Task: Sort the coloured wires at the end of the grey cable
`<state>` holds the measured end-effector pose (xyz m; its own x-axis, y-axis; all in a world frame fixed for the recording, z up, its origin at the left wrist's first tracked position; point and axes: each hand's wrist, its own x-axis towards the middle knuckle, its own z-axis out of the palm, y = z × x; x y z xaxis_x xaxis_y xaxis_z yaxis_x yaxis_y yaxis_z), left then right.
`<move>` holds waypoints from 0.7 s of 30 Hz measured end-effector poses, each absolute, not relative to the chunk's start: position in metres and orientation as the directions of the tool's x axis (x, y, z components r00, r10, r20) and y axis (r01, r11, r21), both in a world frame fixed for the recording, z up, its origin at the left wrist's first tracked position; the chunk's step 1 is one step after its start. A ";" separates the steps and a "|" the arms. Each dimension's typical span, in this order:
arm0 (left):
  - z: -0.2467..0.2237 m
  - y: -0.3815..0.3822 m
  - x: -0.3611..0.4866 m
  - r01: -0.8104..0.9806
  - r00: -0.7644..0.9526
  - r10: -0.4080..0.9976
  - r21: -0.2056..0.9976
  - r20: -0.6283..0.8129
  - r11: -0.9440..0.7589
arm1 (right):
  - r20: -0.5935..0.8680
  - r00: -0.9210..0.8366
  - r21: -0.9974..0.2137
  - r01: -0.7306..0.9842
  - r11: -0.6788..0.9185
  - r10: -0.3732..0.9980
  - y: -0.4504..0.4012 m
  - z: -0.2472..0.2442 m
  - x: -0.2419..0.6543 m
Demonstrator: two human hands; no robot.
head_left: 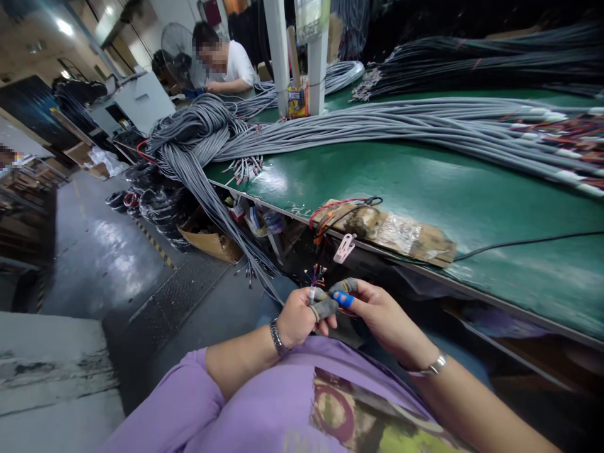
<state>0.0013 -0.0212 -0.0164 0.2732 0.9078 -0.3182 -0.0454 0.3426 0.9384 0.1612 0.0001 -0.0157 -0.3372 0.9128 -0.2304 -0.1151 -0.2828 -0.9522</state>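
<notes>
My left hand is closed around a cable end with a white wrap, held in front of my lap. Thin coloured wires fan out above that fist. Grey finger covers are on its thumb and forefinger. My right hand meets the left at the fingertips in a pinch; what lies between them is too small to make out. It wears a grey finger cover and a blue one. Just beyond the hands, a pale pink clip hangs at the table edge.
Long grey cables lie across the green table and droop over its left edge. A taped wooden board sits along the front edge. Another person works at the back. An open cardboard box is on the floor.
</notes>
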 end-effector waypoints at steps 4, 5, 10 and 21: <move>-0.018 -0.022 0.003 -0.107 0.202 0.938 0.946 -0.282 0.307 | -0.220 -0.292 -0.960 -0.102 -0.259 0.931 -0.001 -0.018 0.160; -0.018 -0.022 0.003 -0.096 0.204 0.939 0.949 -0.277 0.301 | -0.218 -0.281 -0.962 -0.100 -0.254 0.935 -0.001 -0.018 0.159; -0.018 -0.020 0.000 0.091 0.387 0.855 0.938 -0.344 0.336 | -0.227 -0.334 -0.963 -0.062 -0.262 0.915 -0.003 -0.016 0.158; -0.014 -0.018 0.000 0.048 0.320 0.872 0.925 -0.372 0.377 | -0.245 -0.077 -0.962 -0.108 -0.252 0.967 0.004 -0.018 0.165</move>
<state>-0.0003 -0.0180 -0.0138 0.3197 0.8715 -0.3718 0.0485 0.3768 0.9250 0.1652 0.0039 -0.0183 -0.0771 0.9665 -0.2447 -0.1079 -0.2521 -0.9617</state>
